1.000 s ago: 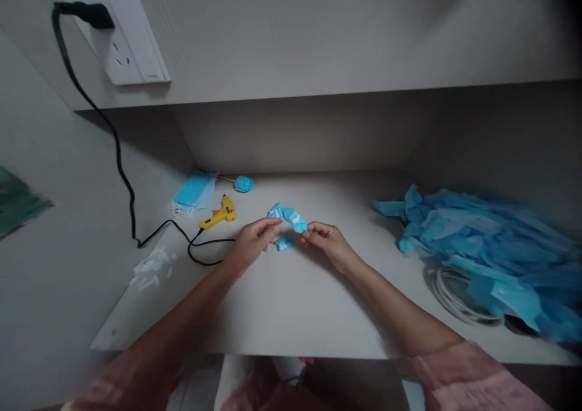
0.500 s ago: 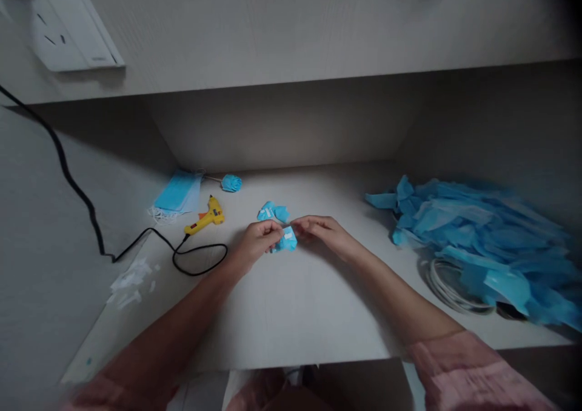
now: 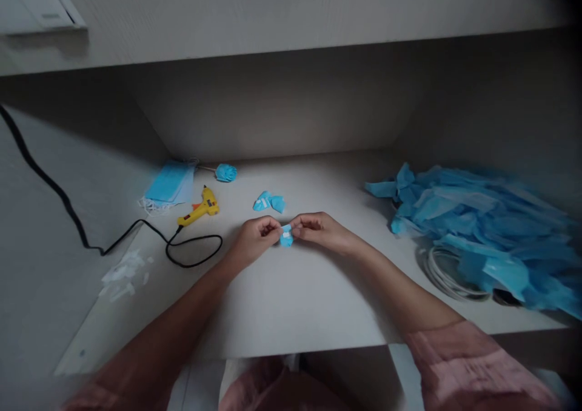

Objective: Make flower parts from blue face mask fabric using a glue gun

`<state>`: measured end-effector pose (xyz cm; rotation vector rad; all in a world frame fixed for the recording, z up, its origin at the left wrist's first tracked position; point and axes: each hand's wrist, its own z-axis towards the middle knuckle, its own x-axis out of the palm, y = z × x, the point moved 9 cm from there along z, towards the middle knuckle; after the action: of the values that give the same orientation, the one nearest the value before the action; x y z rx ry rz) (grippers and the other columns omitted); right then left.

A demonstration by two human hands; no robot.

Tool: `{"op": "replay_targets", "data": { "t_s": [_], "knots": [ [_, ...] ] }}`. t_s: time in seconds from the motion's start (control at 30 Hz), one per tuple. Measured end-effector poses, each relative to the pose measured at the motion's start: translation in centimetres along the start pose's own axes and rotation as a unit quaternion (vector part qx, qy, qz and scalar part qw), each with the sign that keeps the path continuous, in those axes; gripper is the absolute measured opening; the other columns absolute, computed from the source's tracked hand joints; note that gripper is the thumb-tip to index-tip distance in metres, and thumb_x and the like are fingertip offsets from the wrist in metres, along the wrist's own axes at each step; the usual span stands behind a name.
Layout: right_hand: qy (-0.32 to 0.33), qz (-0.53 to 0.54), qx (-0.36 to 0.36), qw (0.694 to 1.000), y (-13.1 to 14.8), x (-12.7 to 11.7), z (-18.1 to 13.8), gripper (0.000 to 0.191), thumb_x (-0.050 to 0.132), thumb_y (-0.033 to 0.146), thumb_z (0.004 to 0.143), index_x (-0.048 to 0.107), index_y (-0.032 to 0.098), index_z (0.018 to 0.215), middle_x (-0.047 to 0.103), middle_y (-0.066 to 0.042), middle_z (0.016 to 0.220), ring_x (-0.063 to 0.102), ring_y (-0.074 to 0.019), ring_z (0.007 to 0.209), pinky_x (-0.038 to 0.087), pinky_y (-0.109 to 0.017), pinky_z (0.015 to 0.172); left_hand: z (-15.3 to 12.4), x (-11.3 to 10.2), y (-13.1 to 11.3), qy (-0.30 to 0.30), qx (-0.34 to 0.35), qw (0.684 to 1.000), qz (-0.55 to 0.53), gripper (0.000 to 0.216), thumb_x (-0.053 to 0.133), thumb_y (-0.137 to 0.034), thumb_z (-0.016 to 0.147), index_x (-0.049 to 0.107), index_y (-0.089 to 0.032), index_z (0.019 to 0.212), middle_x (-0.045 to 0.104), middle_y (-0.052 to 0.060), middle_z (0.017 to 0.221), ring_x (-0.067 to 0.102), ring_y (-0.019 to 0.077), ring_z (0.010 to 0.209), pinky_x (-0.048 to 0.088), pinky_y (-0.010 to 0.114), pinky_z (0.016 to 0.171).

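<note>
My left hand [image 3: 254,239] and my right hand [image 3: 318,230] meet over the middle of the pale desk [image 3: 291,296]. Between their fingertips they pinch a small blue piece of mask fabric [image 3: 286,236], partly hidden by the fingers. Just behind the hands, two more small blue fabric pieces [image 3: 269,202] lie on the desk, apart from both hands.
A yellow glue gun [image 3: 199,208] lies at the left with its black cord [image 3: 136,229] looping toward the wall. Behind it are a stack of blue face masks [image 3: 167,182] and a blue fabric rose [image 3: 226,172]. A heap of blue mask scraps [image 3: 482,235] covers a white cable coil [image 3: 448,274]. White scraps [image 3: 120,273] lie far left.
The hands set down the longer blue strip behind them and came together on one small piece. The view tilted down, so the wall socket slid up out of frame.
</note>
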<state>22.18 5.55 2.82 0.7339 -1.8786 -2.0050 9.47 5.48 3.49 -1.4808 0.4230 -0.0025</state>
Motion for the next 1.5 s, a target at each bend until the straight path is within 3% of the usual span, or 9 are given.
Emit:
{"op": "replay_targets", "data": {
  "t_s": [0.13,0.4,0.53,0.67,0.77,0.83,1.2,1.5],
  "knots": [
    [0.005,-0.007,-0.006,1.000,0.0,0.4,0.1,0.031,0.065,0.046,0.080,0.069,0.016,0.086,0.058,0.000,0.072,0.047,-0.0117,0.064,0.036,-0.026,0.061,-0.1,-0.6,0.3,-0.019,-0.013,1.000,-0.017,0.022,0.060,-0.039,0.073,0.057,-0.017,0.069,0.049,-0.003,0.057,0.041,0.0082,0.052,0.030,0.020,0.048],
    [-0.056,0.054,0.008,0.997,-0.1,0.8,0.2,0.032,0.071,0.047,0.073,0.064,0.016,0.074,0.049,0.004,0.061,0.037,-0.0087,0.057,0.028,-0.025,0.057,-0.2,-0.5,1.2,-0.019,-0.031,0.998,-0.060,0.021,0.062,-0.037,0.074,0.058,-0.017,0.071,0.048,-0.004,0.057,0.041,0.0078,0.052,0.030,0.020,0.047],
    [-0.102,0.063,0.003,0.993,-0.4,0.2,0.2,0.030,0.070,0.045,0.073,0.065,0.016,0.075,0.055,0.003,0.066,0.042,-0.0097,0.060,0.032,-0.025,0.060,-0.3,-1.2,1.1,-0.048,-0.028,0.994,-0.095,0.019,0.056,-0.036,0.079,0.058,-0.017,0.075,0.053,-0.002,0.063,0.044,0.0080,0.052,0.033,0.021,0.048],
    [-0.140,0.033,-0.012,0.989,-0.3,-0.4,0.1,0.023,0.067,0.040,0.075,0.065,0.017,0.075,0.059,0.001,0.068,0.047,-0.0114,0.062,0.036,-0.027,0.063,-1.2,-2.4,-1.9,-0.126,0.092,0.987,0.049,0.014,0.055,-0.027,0.081,0.059,-0.018,0.071,0.056,-0.002,0.064,0.048,0.0099,0.057,0.038,0.023,0.055],
    [-0.157,-0.011,-0.030,0.987,0.2,-0.3,-0.1,0.019,0.064,0.036,0.076,0.064,0.018,0.074,0.058,0.001,0.066,0.047,-0.0114,0.061,0.037,-0.026,0.061,-2.3,-1.3,-4.4,-0.132,0.204,0.945,0.220,0.011,0.057,-0.020,0.082,0.063,-0.018,0.072,0.060,0.000,0.070,0.053,0.0121,0.065,0.040,0.025,0.062],
    [-0.163,-0.039,-0.041,0.985,0.6,-0.2,-0.3,0.017,0.062,0.034,0.077,0.064,0.018,0.073,0.057,0.002,0.065,0.046,-0.0107,0.060,0.036,-0.025,0.059,-2.7,-0.6,-5.0,-0.132,0.240,0.919,0.283,0.010,0.058,-0.018,0.083,0.065,-0.018,0.075,0.061,0.001,0.072,0.056,0.0136,0.070,0.041,0.026,0.065],
    [-0.182,-0.140,-0.106,0.967,2.2,0.3,-0.9,0.009,0.059,0.024,0.079,0.062,0.018,0.072,0.057,0.001,0.068,0.048,-0.0101,0.061,0.037,-0.023,0.057,-2.9,-0.2,-5.0,-0.142,0.273,0.881,0.358,0.007,0.062,-0.020,0.084,0.067,-0.018,0.080,0.062,0.002,0.071,0.057,0.0161,0.072,0.042,0.028,0.067],
    [-0.176,-0.178,-0.112,0.961,2.5,0.4,-1.0,0.009,0.058,0.021,0.080,0.062,0.019,0.071,0.056,0.001,0.068,0.048,-0.0106,0.062,0.037,-0.024,0.059,-2.7,0.0,-4.8,-0.133,0.269,0.886,0.353,0.009,0.059,-0.016,0.083,0.067,-0.018,0.079,0.061,0.001,0.069,0.055,0.0153,0.070,0.041,0.028,0.066]
  ]
}}
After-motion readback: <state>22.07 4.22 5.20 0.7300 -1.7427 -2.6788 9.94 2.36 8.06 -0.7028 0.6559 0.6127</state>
